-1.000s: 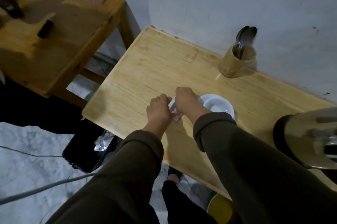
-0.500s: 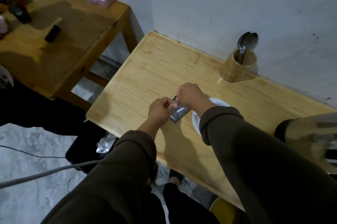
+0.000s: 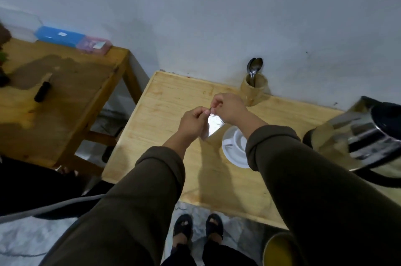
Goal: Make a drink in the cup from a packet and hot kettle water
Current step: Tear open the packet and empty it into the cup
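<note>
Hands have risen off the table [image 3: 173, 96] since a second ago, when they worked low beside the cup. Now the left hand [image 3: 193, 122] pinches the top edge of the silvery packet [image 3: 213, 124], which hangs in the air between the two hands, just left of the white cup [image 3: 235, 146] and above the wood. The right hand [image 3: 230, 107] pinches the same edge, fingertips almost meeting. Tearing seems underway; whether the packet is open yet I cannot tell. The kettle [image 3: 358, 135] waits at far right.
</note>
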Demonstrator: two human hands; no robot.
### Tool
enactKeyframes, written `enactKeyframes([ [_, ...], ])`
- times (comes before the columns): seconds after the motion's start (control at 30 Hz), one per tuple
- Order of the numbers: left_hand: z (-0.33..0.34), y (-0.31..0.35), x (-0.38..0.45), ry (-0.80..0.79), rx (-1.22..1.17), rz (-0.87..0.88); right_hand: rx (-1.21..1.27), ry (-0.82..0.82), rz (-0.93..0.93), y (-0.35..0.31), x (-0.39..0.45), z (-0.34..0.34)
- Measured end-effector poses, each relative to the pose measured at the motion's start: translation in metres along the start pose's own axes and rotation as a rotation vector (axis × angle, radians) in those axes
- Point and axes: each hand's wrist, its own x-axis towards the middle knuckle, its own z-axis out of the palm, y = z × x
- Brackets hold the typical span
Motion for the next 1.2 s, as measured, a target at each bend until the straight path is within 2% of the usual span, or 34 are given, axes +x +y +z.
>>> enactKeyframes([
  [0.13,0.004,0.008,-0.003,-0.040,-0.026,0.006,-0.009,0.087,0.005,-0.001,-0.014,-0.003],
  [0.33,0.008,0.021,-0.007,-0.087,-0.046,-0.117,0.010,0.203,-0.027,-0.004,-0.036,0.000],
  [0.6,0.006,0.042,-0.010,-0.129,-0.032,-0.168,-0.023,0.269,-0.093,-0.009,-0.046,-0.007],
  [0.83,0.018,0.051,-0.019,-0.118,-0.051,-0.246,-0.107,0.233,-0.261,-0.007,-0.053,-0.012],
  [1.2,0.028,0.059,-0.021,0.010,-0.082,-0.238,0.008,0.117,-0.181,0.008,-0.059,-0.029],
])
